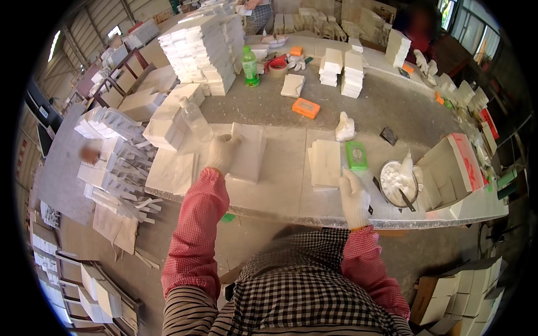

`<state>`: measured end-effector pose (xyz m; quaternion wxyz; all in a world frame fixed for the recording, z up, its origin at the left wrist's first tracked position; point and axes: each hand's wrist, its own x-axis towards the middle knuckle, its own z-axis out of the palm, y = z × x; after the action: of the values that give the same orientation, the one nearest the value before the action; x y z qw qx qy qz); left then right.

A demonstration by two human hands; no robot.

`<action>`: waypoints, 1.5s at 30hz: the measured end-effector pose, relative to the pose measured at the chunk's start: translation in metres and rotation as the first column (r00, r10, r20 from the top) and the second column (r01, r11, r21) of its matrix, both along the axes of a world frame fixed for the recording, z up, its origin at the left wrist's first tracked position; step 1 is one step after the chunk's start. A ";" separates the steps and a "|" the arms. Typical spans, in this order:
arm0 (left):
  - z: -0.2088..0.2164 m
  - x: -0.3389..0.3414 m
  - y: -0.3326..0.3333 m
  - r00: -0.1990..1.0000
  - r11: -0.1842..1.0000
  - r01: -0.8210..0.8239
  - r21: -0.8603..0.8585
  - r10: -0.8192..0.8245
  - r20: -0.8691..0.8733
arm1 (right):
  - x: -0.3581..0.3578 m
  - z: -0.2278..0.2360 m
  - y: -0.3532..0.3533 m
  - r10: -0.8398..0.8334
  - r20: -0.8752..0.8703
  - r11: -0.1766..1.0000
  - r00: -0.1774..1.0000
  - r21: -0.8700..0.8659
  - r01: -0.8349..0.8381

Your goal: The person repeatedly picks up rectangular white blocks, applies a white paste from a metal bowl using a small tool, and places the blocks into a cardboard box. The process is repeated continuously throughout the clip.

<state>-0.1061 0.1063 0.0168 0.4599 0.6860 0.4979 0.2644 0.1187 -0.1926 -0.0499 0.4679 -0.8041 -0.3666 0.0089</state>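
My left hand (223, 152), in a white work glove, is closed at the left edge of a white rectangular tile (250, 150) lying on the worktable. A clear plastic bottle (196, 122) stands just beyond this hand. Gloved too, my right hand (354, 197) is closed beside a short stack of white tiles (326, 162). A small dark tip shows at its right side, but the fingers hide what it belongs to. Close by are a green packet (356, 155) and a metal bowl (398, 182) of white paste with a spatula in it.
An open cardboard box (454, 173) is at the right. A tall stack of white tiles (199, 53), a green bottle (250, 67), tape rolls (277, 66) and an orange packet (306, 108) occupy the far side. White strips (120, 162) lie at the left. Another person (417, 33) is across the table.
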 end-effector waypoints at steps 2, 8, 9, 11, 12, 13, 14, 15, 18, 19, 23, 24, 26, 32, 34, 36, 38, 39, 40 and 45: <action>0.000 -0.002 0.005 0.989 0.998 -0.019 0.058 0.028 -0.146 | -0.005 0.005 0.001 0.016 0.055 0.997 0.998 -0.075 -0.011; 0.007 0.004 -0.009 0.707 0.867 0.174 0.467 0.220 -0.672 | -0.018 0.024 0.000 0.082 0.064 0.994 0.995 -0.077 -0.077; 0.010 0.002 -0.011 0.731 0.813 0.182 0.552 0.264 -0.630 | -0.018 0.023 0.001 0.079 0.063 0.994 0.995 -0.083 -0.074; 0.017 0.002 -0.023 0.783 0.683 0.196 0.703 0.322 -0.532 | -0.014 0.014 0.000 0.059 0.062 0.993 0.996 -0.102 -0.052; 0.022 0.001 -0.031 0.849 0.748 0.182 0.638 0.208 -0.485 | -0.014 0.010 0.000 0.041 0.088 0.995 0.995 -0.098 -0.032; 0.042 0.006 -0.049 0.903 0.806 0.185 0.563 0.086 -0.420 | -0.013 0.004 -0.001 0.014 0.115 0.995 0.993 -0.097 -0.003; 0.063 0.009 -0.069 0.942 0.856 0.196 0.477 -0.029 -0.335 | -0.012 -0.001 -0.002 -0.009 0.144 0.995 0.990 -0.099 0.023; 0.085 0.011 -0.094 0.964 0.929 0.257 0.266 -0.230 -0.131 | -0.010 -0.008 -0.003 -0.002 0.142 0.994 0.990 -0.108 0.017; 0.140 -0.002 -0.173 0.747 0.801 0.598 0.003 -0.559 0.361 | -0.008 -0.024 -0.007 0.016 0.164 0.991 0.986 -0.132 0.006; 0.162 -0.003 -0.187 0.491 0.585 0.783 0.212 -0.790 0.367 | -0.008 -0.024 -0.010 0.012 0.188 0.989 0.982 -0.146 0.016; 0.210 -0.004 -0.236 -0.032 0.062 0.920 0.388 -0.972 0.231 | -0.019 -0.021 -0.009 0.004 0.137 0.990 0.990 -0.142 0.016; 0.211 0.002 -0.241 -0.115 -0.034 0.923 0.382 -0.975 0.191 | -0.017 -0.030 -0.014 -0.014 0.190 0.993 0.982 -0.110 0.036; 0.209 0.003 -0.254 -0.165 -0.110 0.927 0.360 -0.979 0.124 | -0.019 -0.036 -0.013 -0.010 0.173 0.993 0.985 -0.112 0.030; 0.196 0.010 -0.267 -0.236 -0.212 0.930 0.301 -0.971 0.045 | -0.017 -0.043 -0.011 0.031 0.244 0.996 0.969 -0.087 -0.010; 0.191 0.014 -0.271 -0.264 -0.243 0.926 0.289 -0.964 0.038 | -0.017 -0.040 -0.013 0.017 0.242 0.996 0.970 -0.093 0.006; 0.187 0.020 -0.274 -0.301 -0.280 0.919 0.279 -0.953 0.034 | -0.017 -0.038 -0.016 -0.010 0.263 0.995 0.965 -0.095 0.036; 0.183 0.025 -0.275 -0.327 -0.306 0.911 0.275 -0.944 0.032 | -0.014 -0.039 -0.014 -0.027 0.268 0.995 0.963 -0.086 0.052; 0.181 0.025 -0.276 -0.300 -0.281 0.920 0.272 -0.953 0.032 | -0.015 -0.038 -0.006 -0.009 0.274 0.996 0.962 -0.080 0.033; 0.179 0.025 -0.277 -0.280 -0.261 0.926 0.272 -0.960 0.031 | -0.014 -0.035 0.000 0.021 0.271 0.996 0.962 -0.094 0.005; 0.178 0.026 -0.275 -0.300 -0.285 0.926 0.249 -0.954 0.022 | -0.013 -0.026 0.020 0.050 0.247 0.986 0.968 -0.164 -0.009</action>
<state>-0.0798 -0.1683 0.1947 0.4904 0.8029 -0.3221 -0.1054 0.1058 -0.1724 -0.0762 0.3512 -0.8285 -0.4326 -0.0559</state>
